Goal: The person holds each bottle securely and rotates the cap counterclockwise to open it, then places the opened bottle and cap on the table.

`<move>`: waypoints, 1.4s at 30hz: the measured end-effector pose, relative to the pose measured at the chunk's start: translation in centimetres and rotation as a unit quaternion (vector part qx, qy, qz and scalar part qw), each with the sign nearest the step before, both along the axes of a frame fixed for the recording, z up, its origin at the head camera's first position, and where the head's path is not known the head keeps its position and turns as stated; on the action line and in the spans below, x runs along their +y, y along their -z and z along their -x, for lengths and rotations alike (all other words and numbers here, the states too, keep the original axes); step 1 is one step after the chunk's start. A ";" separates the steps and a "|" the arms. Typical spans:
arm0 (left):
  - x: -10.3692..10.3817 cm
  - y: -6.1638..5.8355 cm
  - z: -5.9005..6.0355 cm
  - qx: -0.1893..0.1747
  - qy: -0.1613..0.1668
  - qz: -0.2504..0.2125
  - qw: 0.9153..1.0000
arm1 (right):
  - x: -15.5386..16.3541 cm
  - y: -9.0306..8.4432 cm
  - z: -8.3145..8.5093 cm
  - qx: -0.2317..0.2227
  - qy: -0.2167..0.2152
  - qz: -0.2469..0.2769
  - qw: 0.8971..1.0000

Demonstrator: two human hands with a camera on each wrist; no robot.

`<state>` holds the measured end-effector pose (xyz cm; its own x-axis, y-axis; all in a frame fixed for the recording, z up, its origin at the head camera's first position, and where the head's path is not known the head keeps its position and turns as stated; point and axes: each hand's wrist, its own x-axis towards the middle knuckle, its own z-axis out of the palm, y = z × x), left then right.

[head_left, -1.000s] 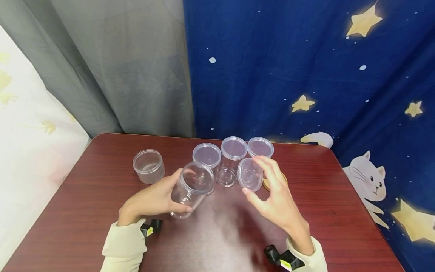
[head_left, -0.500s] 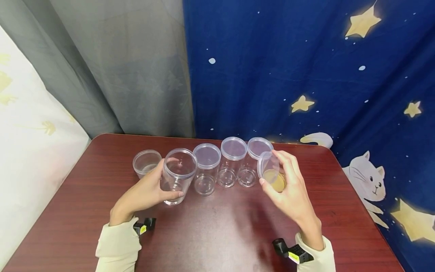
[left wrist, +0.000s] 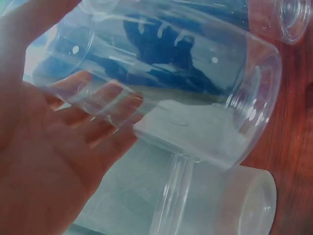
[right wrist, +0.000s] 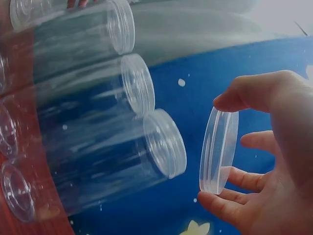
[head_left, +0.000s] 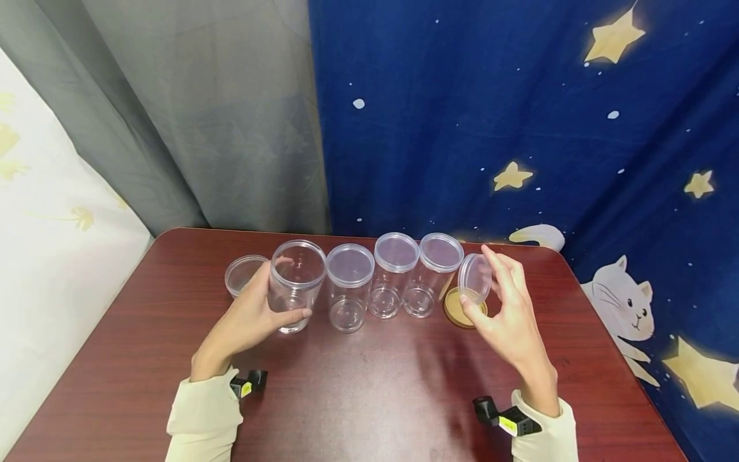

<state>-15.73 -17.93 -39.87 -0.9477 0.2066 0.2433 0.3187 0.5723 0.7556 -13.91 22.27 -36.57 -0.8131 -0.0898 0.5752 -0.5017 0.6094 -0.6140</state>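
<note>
My left hand (head_left: 242, 321) grips a clear plastic jar (head_left: 296, 292) with no lid seen on its mouth, at the left end of a row of jars. In the left wrist view the fingers curve round the side of this jar (left wrist: 190, 83). Between thumb and fingertips, my right hand (head_left: 510, 314) pinches a translucent round lid (head_left: 475, 277), held on edge above a gold lid (head_left: 456, 311). The right wrist view shows this lid (right wrist: 215, 152) apart from the nearest lidded jar (right wrist: 166, 144).
Three lidded clear jars, a left one (head_left: 349, 289), a middle one (head_left: 395, 276) and a right one (head_left: 435, 276), stand upright between my hands. Partly behind the left hand sits a shorter clear container (head_left: 239, 273). Curtains (head_left: 462, 128) hang behind the red-brown table (head_left: 369, 391).
The left hand has carried its jar left and back, beside the lidded row. The right hand has moved right with the translucent lid, which has turned more on edge.
</note>
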 end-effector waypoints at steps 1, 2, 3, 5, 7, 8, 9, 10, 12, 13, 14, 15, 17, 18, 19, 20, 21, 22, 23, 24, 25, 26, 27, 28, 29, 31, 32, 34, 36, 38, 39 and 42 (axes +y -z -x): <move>0.0 0.1 0.1 0.006 -0.006 0.000 1.000 | 0.2 0.1 0.1 -0.004 0.004 0.001 1.000; 0.0 0.2 0.2 0.012 -0.011 0.000 1.000 | 0.4 0.2 0.3 -0.009 0.009 0.001 1.000; 0.0 0.2 0.2 0.017 -0.016 -0.001 1.000 | 0.5 0.3 0.4 -0.014 0.014 0.002 1.000; 0.1 0.4 0.4 0.026 -0.024 -0.004 0.999 | 0.8 0.5 0.6 -0.026 0.024 0.003 0.999; 0.0 0.6 0.5 0.032 -0.029 -0.007 0.999 | 1.1 0.7 0.7 -0.039 0.031 0.007 0.999; 0.1 0.7 0.6 0.035 -0.032 -0.008 0.999 | 1.3 0.8 0.8 -0.044 0.034 0.008 0.998; 0.1 0.8 0.6 0.037 -0.035 -0.008 0.999 | 1.4 0.9 0.9 -0.049 0.036 0.010 0.998; 0.1 0.9 0.6 0.040 -0.037 -0.007 0.998 | 1.6 1.0 1.0 -0.053 0.037 0.013 0.998; 0.1 1.1 0.7 0.044 -0.042 -0.006 0.998 | 1.9 1.2 1.1 -0.058 0.038 0.017 0.997; 0.1 1.2 0.7 0.048 -0.044 -0.004 0.998 | 2.0 1.3 1.2 -0.060 0.038 0.019 0.997; 0.2 1.2 0.8 0.053 -0.044 -0.003 0.998 | 2.2 1.4 1.3 -0.062 0.039 0.020 0.997; 0.2 1.3 0.8 0.058 -0.045 -0.002 0.997 | 2.3 1.4 1.4 -0.064 0.039 0.022 0.997; 0.2 1.4 0.9 0.067 -0.046 -0.001 0.997 | 2.6 1.6 1.5 -0.070 0.041 0.026 0.996; 0.2 1.4 1.0 0.071 -0.047 0.000 0.996 | 2.7 1.7 1.6 -0.073 0.042 0.030 0.996; 0.2 1.4 1.0 0.074 -0.047 0.000 0.996 | 2.9 1.8 1.6 -0.077 0.043 0.031 0.996; 0.2 1.4 1.1 0.074 -0.048 0.000 0.996 | 3.0 1.9 1.7 -0.080 0.044 0.032 0.995; 0.2 1.4 1.1 0.072 -0.050 -0.001 0.996 | 3.1 2.0 1.7 -0.084 0.046 0.033 0.995; 0.2 1.5 1.1 0.069 -0.051 -0.003 0.996 | 3.3 2.1 1.8 -0.088 0.047 0.034 0.994; 0.2 1.5 1.1 0.065 -0.053 -0.005 0.996 | 3.4 2.2 1.9 -0.091 0.050 0.033 0.994; 0.2 1.5 1.2 0.061 -0.055 -0.006 0.997 | 3.6 2.3 1.9 -0.095 0.052 0.031 0.994; 0.2 1.6 1.2 0.058 -0.057 -0.007 0.997 | 3.7 2.3 1.9 -0.098 0.055 0.029 0.993; 0.2 1.6 1.2 0.055 -0.060 -0.008 0.997 | 3.9 2.4 2.0 -0.102 0.059 0.025 0.993; 0.2 1.6 1.3 0.052 -0.062 -0.010 0.997 | 4.0 2.4 2.0 -0.105 0.063 0.020 0.992; 0.2 1.7 1.3 0.050 -0.065 -0.011 0.997 | 4.1 2.5 2.1 -0.109 0.067 0.015 0.992; 0.2 1.7 1.3 0.047 -0.067 -0.012 0.997 | 4.2 2.6 2.1 -0.112 0.072 0.007 0.991; 0.3 1.7 1.4 0.043 -0.072 -0.016 0.996 | 4.5 2.7 2.2 -0.117 0.080 -0.007 0.990; 0.3 1.7 1.4 0.040 -0.075 -0.018 0.996 | 4.6 2.8 2.3 -0.119 0.084 -0.015 0.989; 0.2 1.8 1.4 0.036 -0.079 -0.019 0.996 | 4.9 2.9 2.5 -0.121 0.090 -0.028 0.988; 0.2 1.9 1.5 0.031 -0.083 -0.021 0.996 | 5.1 3.1 2.6 -0.125 0.094 -0.038 0.987; 0.2 1.9 1.5 0.024 -0.087 -0.020 0.996 | 5.4 3.4 2.7 -0.130 0.098 -0.046 0.986; 0.2 1.9 1.5 0.022 -0.088 -0.020 0.996 | 5.5 3.5 2.8 -0.133 0.100 -0.049 0.985; 0.2 2.0 1.5 0.014 -0.094 -0.018 0.995 | 5.8 3.8 2.8 -0.146 0.104 -0.054 0.982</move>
<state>-17.26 -17.70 -41.87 -0.9617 0.0176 0.2737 0.2300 0.5956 0.7697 -16.69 28.03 -40.33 -0.9494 0.0483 0.3104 -0.1707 0.7502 -0.6388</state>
